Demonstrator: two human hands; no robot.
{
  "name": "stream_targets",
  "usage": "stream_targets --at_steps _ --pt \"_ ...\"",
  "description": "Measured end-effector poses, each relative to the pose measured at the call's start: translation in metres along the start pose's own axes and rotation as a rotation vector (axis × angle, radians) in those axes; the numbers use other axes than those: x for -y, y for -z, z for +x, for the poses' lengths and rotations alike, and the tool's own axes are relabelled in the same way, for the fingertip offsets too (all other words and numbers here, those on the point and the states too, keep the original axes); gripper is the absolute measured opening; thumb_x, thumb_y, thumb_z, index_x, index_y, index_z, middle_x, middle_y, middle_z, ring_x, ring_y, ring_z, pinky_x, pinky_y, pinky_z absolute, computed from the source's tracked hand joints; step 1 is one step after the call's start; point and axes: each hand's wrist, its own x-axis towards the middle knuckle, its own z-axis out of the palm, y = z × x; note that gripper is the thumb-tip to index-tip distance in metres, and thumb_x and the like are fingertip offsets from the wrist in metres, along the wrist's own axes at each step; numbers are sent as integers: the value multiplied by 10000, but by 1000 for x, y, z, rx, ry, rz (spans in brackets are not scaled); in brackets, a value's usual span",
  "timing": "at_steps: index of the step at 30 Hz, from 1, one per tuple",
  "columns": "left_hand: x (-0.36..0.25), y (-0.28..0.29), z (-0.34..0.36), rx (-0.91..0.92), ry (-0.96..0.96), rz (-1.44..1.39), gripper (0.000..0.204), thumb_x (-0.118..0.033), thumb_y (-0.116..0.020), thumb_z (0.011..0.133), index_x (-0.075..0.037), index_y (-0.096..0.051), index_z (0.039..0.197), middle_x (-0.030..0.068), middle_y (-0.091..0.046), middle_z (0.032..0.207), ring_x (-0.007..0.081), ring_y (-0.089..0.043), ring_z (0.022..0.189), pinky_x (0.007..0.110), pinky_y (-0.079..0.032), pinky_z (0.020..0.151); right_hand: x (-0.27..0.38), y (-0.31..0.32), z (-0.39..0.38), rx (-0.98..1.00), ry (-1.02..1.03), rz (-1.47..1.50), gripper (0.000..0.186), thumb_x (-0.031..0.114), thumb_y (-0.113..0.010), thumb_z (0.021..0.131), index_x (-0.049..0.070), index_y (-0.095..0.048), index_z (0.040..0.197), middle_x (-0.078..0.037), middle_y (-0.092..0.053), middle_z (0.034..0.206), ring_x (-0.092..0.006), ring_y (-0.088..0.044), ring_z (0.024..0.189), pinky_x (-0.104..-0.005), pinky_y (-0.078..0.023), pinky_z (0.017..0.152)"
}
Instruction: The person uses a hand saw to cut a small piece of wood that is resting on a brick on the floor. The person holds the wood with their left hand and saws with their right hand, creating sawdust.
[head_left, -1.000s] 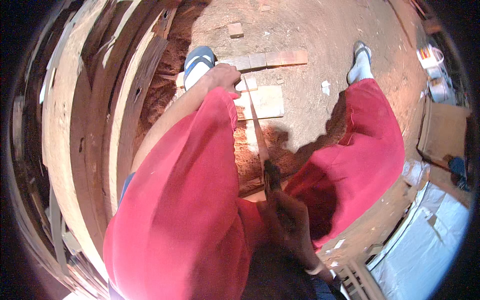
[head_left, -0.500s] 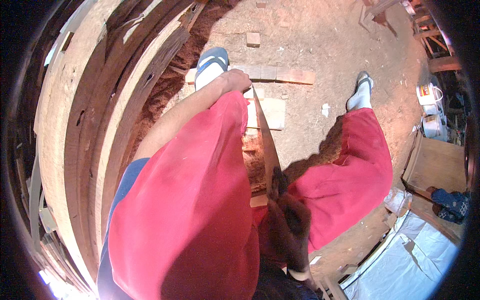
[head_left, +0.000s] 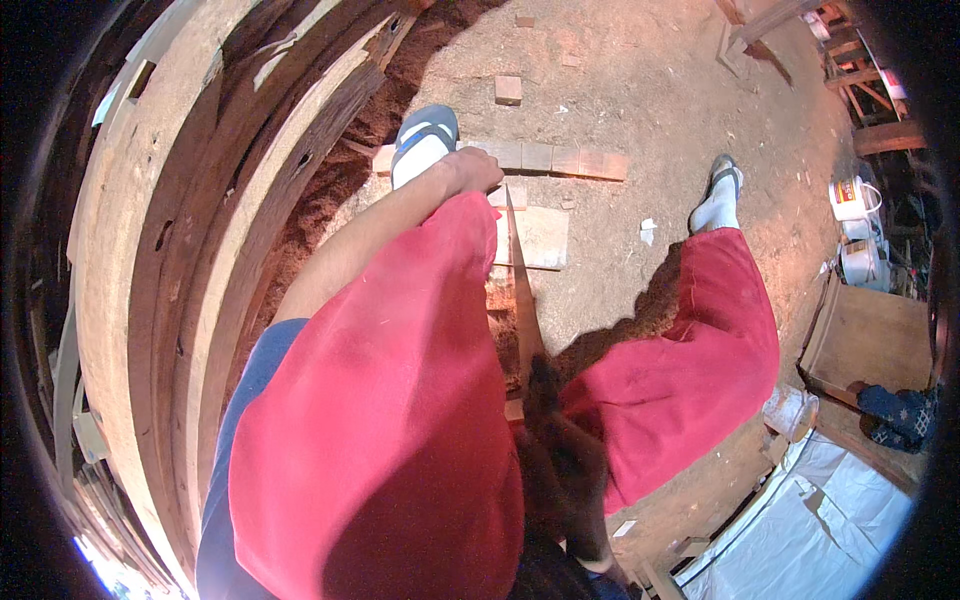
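My right hand [head_left: 562,445], dark in shadow between my red-trousered legs, is closed on the handle of a handsaw. The saw's long, tapering blade [head_left: 525,300] points away from me, its narrow end near my other hand. Out past my raised left knee, my left hand [head_left: 474,170] has its fingers curled closed; what they grip, if anything, is hidden. A row of wooden blocks [head_left: 566,161] lies on the ground just beyond that hand. Beside the blade, a flat pale board [head_left: 540,238] rests on the ground.
Long rough timbers [head_left: 160,250] stand along my left side. A loose wooden block [head_left: 508,90] lies farther off. At right are white buckets [head_left: 853,200], a brown wooden panel [head_left: 872,335], a metal can [head_left: 790,412] and a pale sheet [head_left: 800,525].
The saw and my right hand have shifted slightly left, and the blade shows more edge-on. My left hand keeps nearly the same place. The whole view has moved a little.
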Motion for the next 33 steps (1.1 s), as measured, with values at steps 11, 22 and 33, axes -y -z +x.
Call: stream_targets --at_steps 11,22,33 --pt "-3 -4 -1 5 12 -17 326 -314 -648 831 -39 -780 948 239 -752 997 408 -731 999 488 -583 863 -12 -10 -21 -84 -9 99 71 4 -639 960 12 -587 912 -8 -597 884 -61 -492 825 -245 -426 702" --pt "-1 1 -4 26 18 7 312 -295 -646 841 -59 -782 993 214 -757 1032 394 -732 1015 483 -580 884 -22 -10 -20 -129 -8 77 205 -3 -656 969 72 -535 823 49 -506 757 -44 -425 720 -243 -348 600" --pt "-5 -1 -1 12 28 10 297 -263 -642 851 -51 -779 1007 210 -760 1031 383 -731 1021 483 -582 873 8 -14 -14 -181 -132 122 244 67 -648 1000 79 -517 794 42 -459 737 -50 -419 705 -232 -344 618"
